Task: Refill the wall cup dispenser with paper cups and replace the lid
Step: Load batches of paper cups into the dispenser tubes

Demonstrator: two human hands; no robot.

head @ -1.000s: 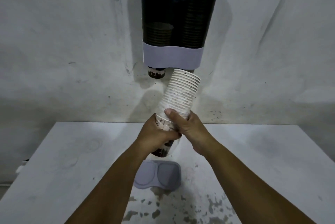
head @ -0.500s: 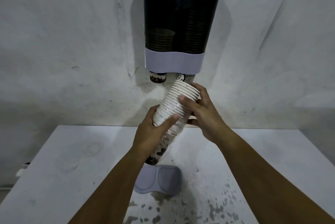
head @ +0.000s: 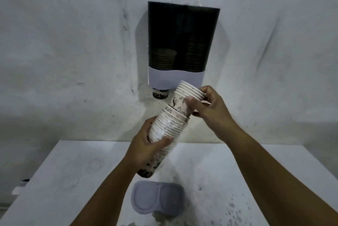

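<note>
Lid: we see the grey double-lobed lid (head: 157,199) lying flat on the white surface (head: 64,180), nearest to us, just below our forearms and off the dispenser.

Left hand: our left hand (head: 146,145) is wrapped around the lower stack of paper cups (head: 169,127), which sits in a clear plastic sleeve, fingers and thumb closed on it, the stack tilted up and to the right.

Right hand: our right hand (head: 208,108) pinches a shorter upper batch of cups (head: 186,97) by its rims, partly drawn out of the lower stack but with its base inside it.

Dispenser: the dark two-column wall dispenser (head: 182,39) hangs on the wall above, open at the top, with a low stack in the left column and a taller one in the right.

Risk: we judge the batch could split unevenly or cups could drop if the nested rims stick and then let go suddenly; the loose sleeve could slide in our left grip.

Risk at the wall: the upper rims are near the dispenser's grey base band (head: 175,79), so a lift straight up could knock it.

Room: we have open wall on both sides and clear air above the dispenser's top edge; the surface is bare apart from the lid.
</note>
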